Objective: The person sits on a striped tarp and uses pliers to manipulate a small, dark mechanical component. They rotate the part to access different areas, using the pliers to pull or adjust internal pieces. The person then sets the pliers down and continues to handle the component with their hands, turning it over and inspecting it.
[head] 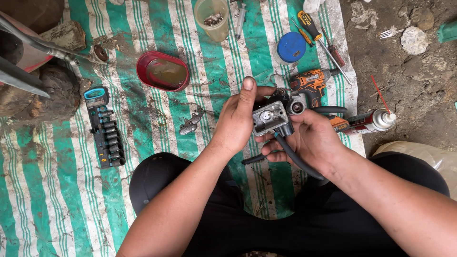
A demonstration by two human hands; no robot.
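A: What was hidden or cut off?

B: Underside of the carburettor body (272, 115) was covered by both palms, so its lower half couldn't be read. Black hose (296, 157) ran from it behind the right hand (312, 140); its far end vanished against the dark trousers. Cordless drill (312, 84) partly blocked by the part and the right fingers. Metal bars at frame's upper left were cut off by the edge; their kind unclear.

A: Hands?

B: Left hand (238, 119) was wrapped on the part's left side, thumb raised and pointing up-frame. Right hand cupped it from below and right, fingers curled under. Both grasping, neither clenched empty.

A: Materials, shapes?

B: Part was cast grey metal, blocky, w/ a square open face showing a small round fitting at centre, and a round bore on its upper right. Hose was smooth rubber. Tarp (157, 123) was woven plastic, green/white stripes, dirty.

A: Position, axis?

B: Held above the tarp, over the knees, between both hands. Open face pointed up at the camera; long axis ran approx. lower-left to upper-right; hose trailed down-right.

A: Nearby?

B: Red bowl (163, 71) of murky liquid, socket rail (106, 131), spray can (371, 121), blue lid (291, 46).
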